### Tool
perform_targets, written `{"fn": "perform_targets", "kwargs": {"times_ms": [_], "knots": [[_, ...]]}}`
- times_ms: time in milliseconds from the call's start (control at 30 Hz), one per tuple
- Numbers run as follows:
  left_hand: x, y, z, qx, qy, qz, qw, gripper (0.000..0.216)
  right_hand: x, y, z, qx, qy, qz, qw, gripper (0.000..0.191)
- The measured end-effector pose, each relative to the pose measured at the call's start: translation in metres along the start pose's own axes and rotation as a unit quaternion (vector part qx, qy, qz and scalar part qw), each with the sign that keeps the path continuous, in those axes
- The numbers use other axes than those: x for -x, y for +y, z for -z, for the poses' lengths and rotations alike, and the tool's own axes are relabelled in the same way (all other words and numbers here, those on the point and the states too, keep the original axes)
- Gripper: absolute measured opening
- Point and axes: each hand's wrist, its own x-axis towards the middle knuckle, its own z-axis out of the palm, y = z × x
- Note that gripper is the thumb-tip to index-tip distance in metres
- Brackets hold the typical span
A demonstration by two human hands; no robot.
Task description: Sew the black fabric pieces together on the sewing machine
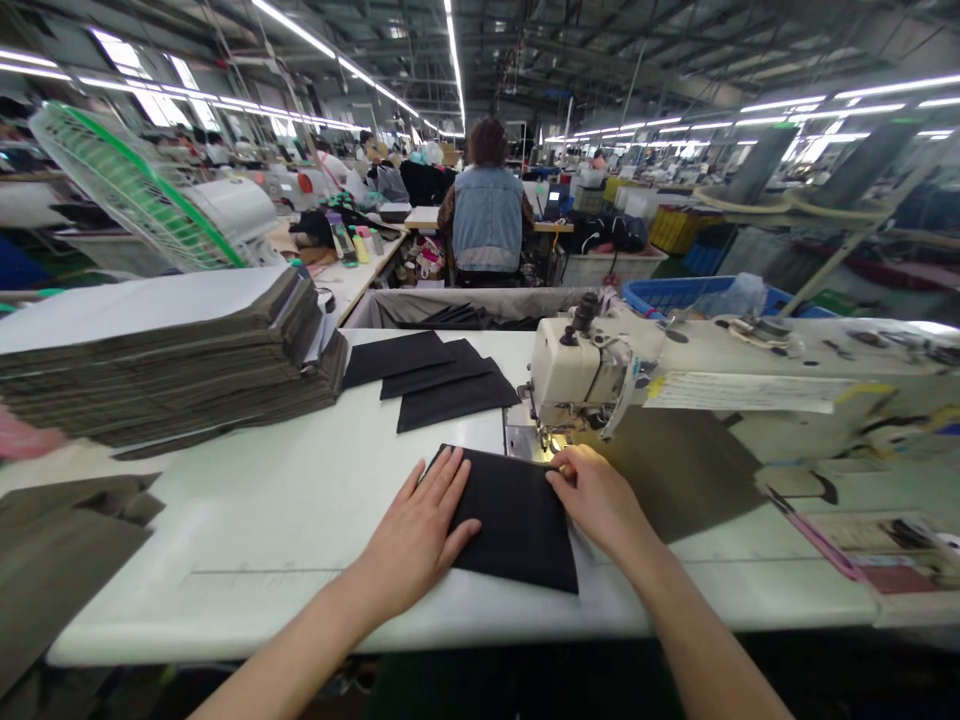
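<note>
A black fabric piece (514,520) lies flat on the white sewing table, its upper right corner beside the lit needle area of the sewing machine (574,375). My left hand (427,520) rests on the left part of this piece, fingers stretched out flat. At its upper right edge, my right hand (592,490) pinches the fabric between thumb and fingers, close to the presser foot. Several similar black pieces (457,395) lie overlapped just beyond, left of the machine head. An olive fabric sheet (682,470) lies under the machine arm, to the right of my right hand.
A tall stack of olive fabric (165,370) stands at left, with more olive cloth (67,560) at the table's left edge. Pink-handled scissors (821,540) lie at right. Behind the table are a cloth-lined bin (382,308), a green fan (150,190) and a seated person (487,215).
</note>
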Motion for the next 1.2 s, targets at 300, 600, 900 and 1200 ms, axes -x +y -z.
{"fn": "perform_targets", "kwargs": {"times_ms": [300,600,900,1200], "knots": [[0.000,0.001,-0.004,-0.012,0.005,0.005,1.000,0.064,-0.005,0.001,0.002,-0.006,-0.016,-0.019,1.000,0.006],[0.000,0.001,-0.007,-0.014,0.010,0.008,1.000,0.065,-0.004,0.001,0.004,-0.010,-0.018,-0.004,1.000,0.015],[-0.001,0.003,-0.005,-0.020,0.008,0.013,1.000,0.065,0.011,-0.004,0.000,-0.133,0.069,0.076,0.986,0.012],[0.000,0.002,-0.005,-0.017,0.011,0.011,1.000,0.065,0.009,-0.004,-0.005,-0.015,0.016,0.042,0.999,0.004]]}}
